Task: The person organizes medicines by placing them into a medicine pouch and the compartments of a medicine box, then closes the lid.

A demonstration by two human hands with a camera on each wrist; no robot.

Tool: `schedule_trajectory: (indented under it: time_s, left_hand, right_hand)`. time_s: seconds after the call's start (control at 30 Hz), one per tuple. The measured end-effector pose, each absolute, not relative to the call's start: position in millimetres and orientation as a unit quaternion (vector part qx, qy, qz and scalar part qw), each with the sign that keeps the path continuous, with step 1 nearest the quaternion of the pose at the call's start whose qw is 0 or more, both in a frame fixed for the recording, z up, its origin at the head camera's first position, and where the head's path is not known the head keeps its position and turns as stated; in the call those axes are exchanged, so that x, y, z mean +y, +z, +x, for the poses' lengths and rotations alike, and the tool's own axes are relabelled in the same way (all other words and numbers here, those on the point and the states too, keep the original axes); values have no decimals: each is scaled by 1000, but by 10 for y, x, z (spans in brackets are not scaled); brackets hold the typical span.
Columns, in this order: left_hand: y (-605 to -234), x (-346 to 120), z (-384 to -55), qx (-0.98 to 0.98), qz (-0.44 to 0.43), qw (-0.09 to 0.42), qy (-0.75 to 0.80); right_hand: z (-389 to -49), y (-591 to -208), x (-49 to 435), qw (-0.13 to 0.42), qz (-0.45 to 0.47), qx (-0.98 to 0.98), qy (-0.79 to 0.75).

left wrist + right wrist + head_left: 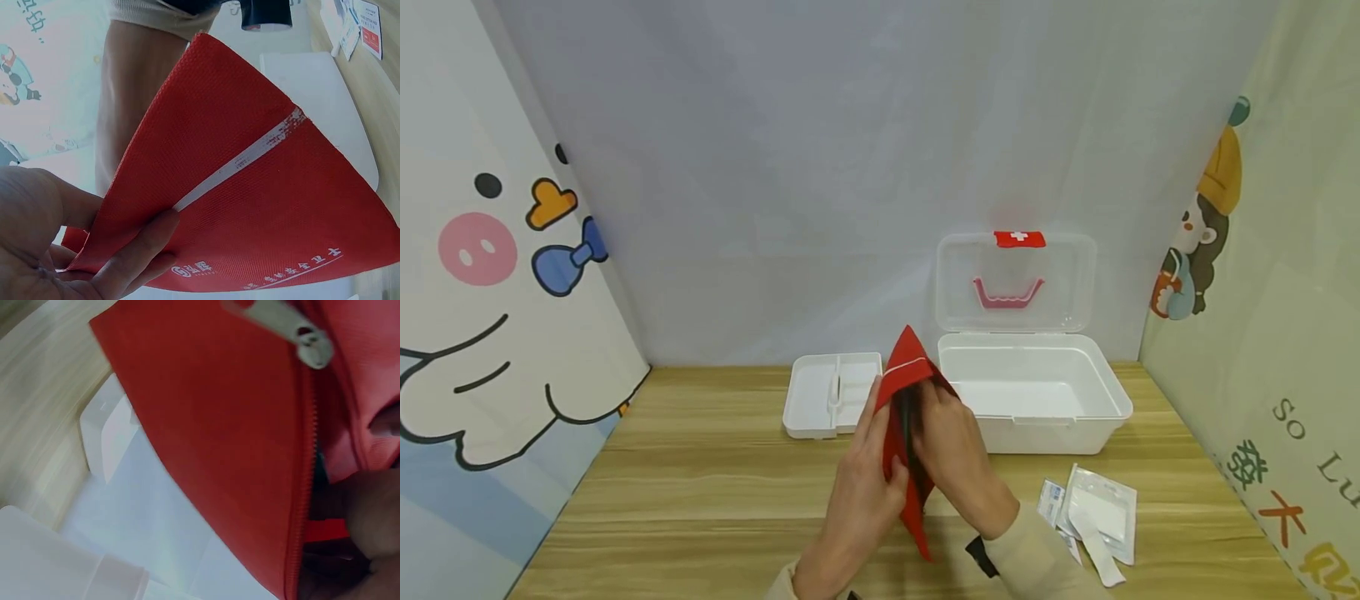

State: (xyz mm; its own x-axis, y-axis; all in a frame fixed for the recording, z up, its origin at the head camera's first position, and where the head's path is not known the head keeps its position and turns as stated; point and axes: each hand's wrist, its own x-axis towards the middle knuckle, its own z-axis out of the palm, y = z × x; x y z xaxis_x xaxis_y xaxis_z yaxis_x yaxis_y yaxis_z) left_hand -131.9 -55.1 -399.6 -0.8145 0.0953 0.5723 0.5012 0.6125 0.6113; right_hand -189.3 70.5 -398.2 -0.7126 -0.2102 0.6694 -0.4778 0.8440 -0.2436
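A red fabric zip pouch (917,367) stands tilted on end above the table, its zipped side unfastened. My left hand (865,479) grips it by one side of the mouth, thumb on one face and fingers on the other. White print and a pale stripe mark the outer face in the left wrist view. Into the opening reaches my right hand (957,454), its fingertips hidden inside. Something dark green (320,470) shows deep in the mouth, too little of it to name. A metal zipper pull (314,351) hangs at one end of the zip.
Behind the pouch, a white first-aid box (1037,433) stands with its clear lid (1060,287) raised. A white divided tray (808,408) lies to the left. Packaged dressings (1112,508), a white strip (1096,546) and small packets (1049,500) lie at the right.
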Motion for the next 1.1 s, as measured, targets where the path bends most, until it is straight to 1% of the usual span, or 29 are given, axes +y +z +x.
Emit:
schedule_trajectory:
  time_s: [0.23,0.43,0.6,0.7,0.87,0.97,1.1]
  left_hand:
    - [-3966,-600,-1313,-865,-169,241,-406]
    - [-3949,-660,-1308,-866,-160,235,-412]
    - [-3952,-715,-1308,-868,-156,227,-413]
    - [-3961,-746,-1314,-869,-158,234,-407]
    - [-3938,-803,-1303,-867,-165,231,-408]
    - [-3903,-836,-1283,-862,-172,212,-427]
    - [-3862,-886,-1243,-853,-187,179,-453]
  right_hand:
    - [-1749,-3908,729,349,214,-888,209]
    - [-1610,-3778,840,358,250,-866,243]
    - [-1617,-3741,1002,385,294,-830,277]
    - [-1646,-3733,1106,391,308,-813,301]
    - [-1680,-3681,1263,387,312,-804,328]
    - [-1699,-3642,1347,370,317,-806,336]
    - [-1718,-3605,1436,334,328,-816,338]
